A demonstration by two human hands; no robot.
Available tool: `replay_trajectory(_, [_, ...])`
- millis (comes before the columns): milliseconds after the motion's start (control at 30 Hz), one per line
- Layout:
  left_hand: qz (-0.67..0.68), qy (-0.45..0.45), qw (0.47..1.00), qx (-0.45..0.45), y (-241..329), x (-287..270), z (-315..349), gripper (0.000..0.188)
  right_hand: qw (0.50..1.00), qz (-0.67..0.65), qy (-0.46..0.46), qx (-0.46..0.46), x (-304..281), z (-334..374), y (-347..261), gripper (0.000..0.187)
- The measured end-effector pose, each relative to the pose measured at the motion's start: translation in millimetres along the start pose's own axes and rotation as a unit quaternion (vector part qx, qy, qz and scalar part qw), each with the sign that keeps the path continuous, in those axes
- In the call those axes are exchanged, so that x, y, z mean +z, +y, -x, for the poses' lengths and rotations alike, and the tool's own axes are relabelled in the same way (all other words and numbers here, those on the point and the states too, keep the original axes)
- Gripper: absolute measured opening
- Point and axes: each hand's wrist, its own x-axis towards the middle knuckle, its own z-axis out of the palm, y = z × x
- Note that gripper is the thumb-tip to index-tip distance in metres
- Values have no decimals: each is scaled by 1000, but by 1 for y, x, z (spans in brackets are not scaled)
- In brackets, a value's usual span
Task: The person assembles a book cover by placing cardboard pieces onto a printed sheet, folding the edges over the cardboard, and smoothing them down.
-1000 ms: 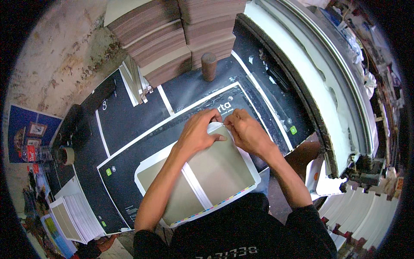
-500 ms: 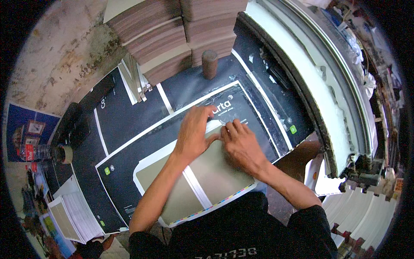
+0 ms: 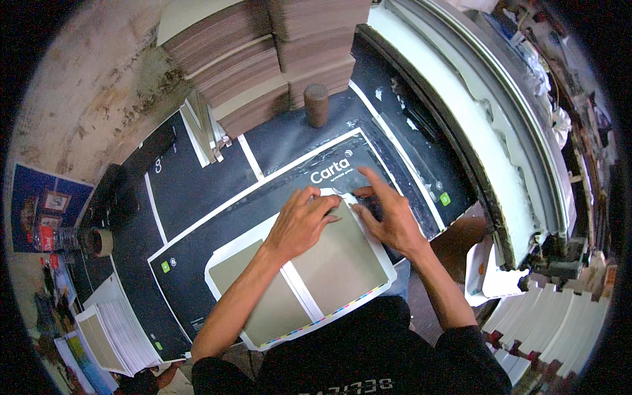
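Note:
A white sheet lies in front of me, bearing two grey-brown board panels with a white strip between them. Its near edge carries a row of small coloured marks. My left hand is curled over the sheet's far edge by the far right corner, thumb and fingertips close together; what they hold, if anything, is hidden. Just right of that corner is my right hand, index finger and thumb spread apart, nothing visible between them. Beneath everything is a black printed table covering.
Tall stacks of brown board stand at the back, a brown cylinder before them. Thin strips lie to their left. A tape roll and a stack of sheets are at left. A long white-and-metal machine part borders the right.
My right hand has lifted off the corner and moved right, its fingers spreading. My left hand has shifted slightly nearer, its fingers curling in. More of the right panel and the print beyond shows.

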Motion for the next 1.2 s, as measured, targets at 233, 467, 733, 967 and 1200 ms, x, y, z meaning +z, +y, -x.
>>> replay_trajectory(233, [-52,-2,998,27,2,-8,2,37,992,80,-46,-88,18,-10,6,84])
replay_trajectory(467, [-63,-11,997,35,0,-6,5,38,985,105,-36,-130,21,-16,1,84])
replay_trajectory(733, [-71,59,993,77,-4,1,9,35,953,207,-101,-199,19,-22,-14,85])
replay_trajectory(967, [-59,100,987,112,-12,8,12,50,895,343,-78,-275,41,6,-12,77])
replay_trajectory(1200, [-74,57,988,126,-10,6,8,53,955,189,-157,-167,17,13,-17,73])
